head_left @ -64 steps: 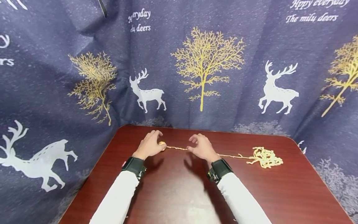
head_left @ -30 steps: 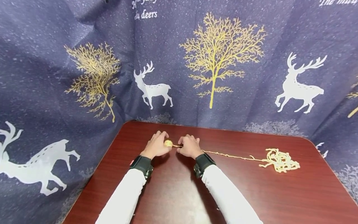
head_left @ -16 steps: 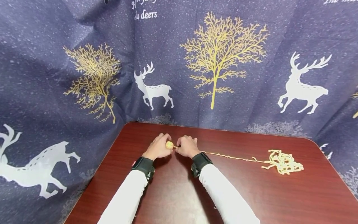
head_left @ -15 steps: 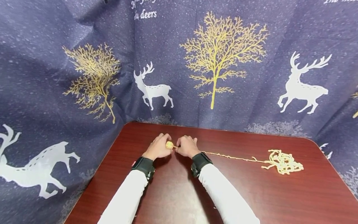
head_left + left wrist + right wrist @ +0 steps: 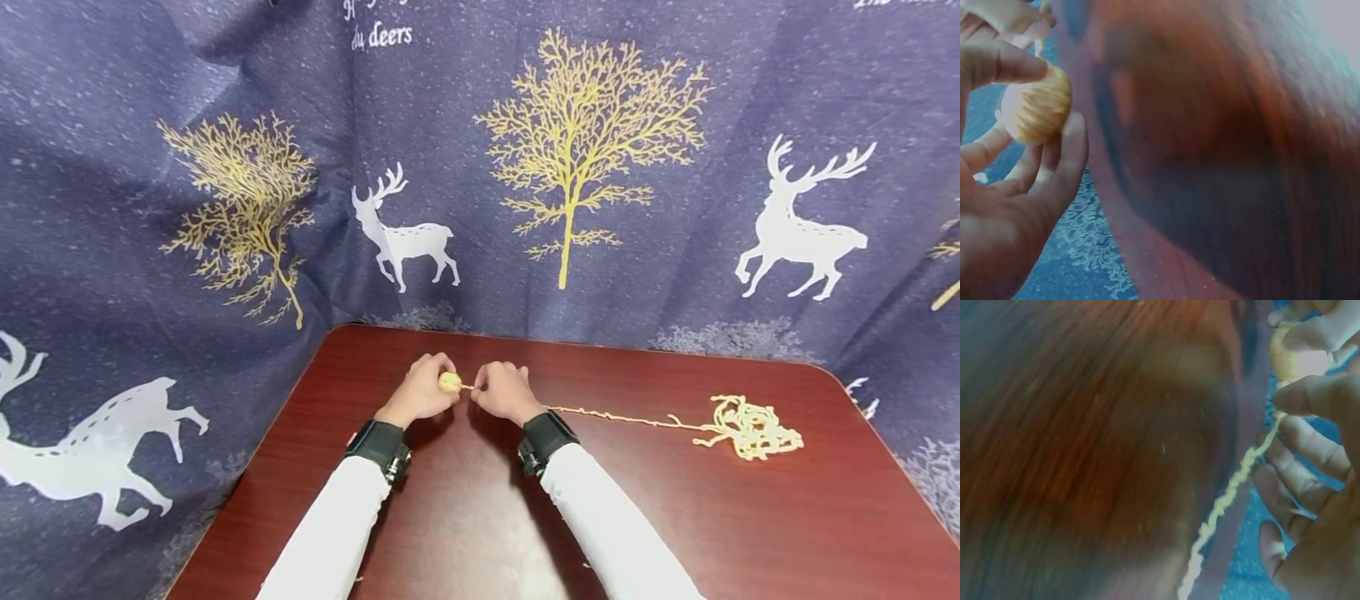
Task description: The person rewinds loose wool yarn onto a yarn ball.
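A small ball of yellow yarn [image 5: 1047, 103] sits in my left hand [image 5: 420, 392], gripped between the thumb and the curled fingers. From the ball a short strand runs to my right hand [image 5: 506, 392], whose thumb and fingertip pinch it close beside the ball. Past the right hand the yarn strand [image 5: 1225, 497] continues, kinked and crinkled, over the table. It ends in a loose, tangled heap of yarn [image 5: 752, 429] on the right side. Both hands are side by side near the table's far edge.
The reddish-brown table [image 5: 675, 517] has a rounded far edge. Behind it and on the left hangs a dark blue curtain [image 5: 465, 100] printed with white deer and gold trees. Black bands with small devices [image 5: 378, 450] wrap both wrists.
The right hand has come leftward along the strand to the ball and now pinches the yarn. The left hand has closed more around the ball. The head view has shifted slightly.
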`<state>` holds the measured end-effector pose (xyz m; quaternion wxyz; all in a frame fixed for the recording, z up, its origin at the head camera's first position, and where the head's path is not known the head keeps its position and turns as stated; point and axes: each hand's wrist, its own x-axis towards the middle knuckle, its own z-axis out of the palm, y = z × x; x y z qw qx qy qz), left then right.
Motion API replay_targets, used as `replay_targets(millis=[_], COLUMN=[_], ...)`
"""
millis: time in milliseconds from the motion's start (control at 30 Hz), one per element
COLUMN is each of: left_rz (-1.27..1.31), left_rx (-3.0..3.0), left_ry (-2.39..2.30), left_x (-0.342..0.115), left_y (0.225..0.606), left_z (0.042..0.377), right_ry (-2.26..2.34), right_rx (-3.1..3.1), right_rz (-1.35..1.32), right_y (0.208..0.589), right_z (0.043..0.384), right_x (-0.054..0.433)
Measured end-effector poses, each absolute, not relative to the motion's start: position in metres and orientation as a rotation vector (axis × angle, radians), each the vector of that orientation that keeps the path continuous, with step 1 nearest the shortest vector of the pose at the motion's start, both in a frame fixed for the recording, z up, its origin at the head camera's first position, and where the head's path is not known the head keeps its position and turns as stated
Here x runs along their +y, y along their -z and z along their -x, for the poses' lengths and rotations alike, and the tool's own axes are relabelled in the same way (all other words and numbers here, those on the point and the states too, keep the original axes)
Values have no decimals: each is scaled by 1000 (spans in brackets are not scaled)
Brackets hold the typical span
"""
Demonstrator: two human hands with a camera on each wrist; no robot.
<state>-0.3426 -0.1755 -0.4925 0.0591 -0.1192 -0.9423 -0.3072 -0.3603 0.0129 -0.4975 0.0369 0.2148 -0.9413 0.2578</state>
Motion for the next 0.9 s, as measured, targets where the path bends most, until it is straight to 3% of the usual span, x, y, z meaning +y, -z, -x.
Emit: replay_targets(millis=[400,900], left_rz=[471,536], left_rx=[-2649,-2681], left_ry=[1287,1425], left_x=[-165,-156], left_y=[455,441], left_z=[322,306], right_ry=[-1234,-1190], right_rx=[-2688,-2696], right_rz=[-701,-600], right_y=[470,447], right_z=[339,308], right_x=[69,135])
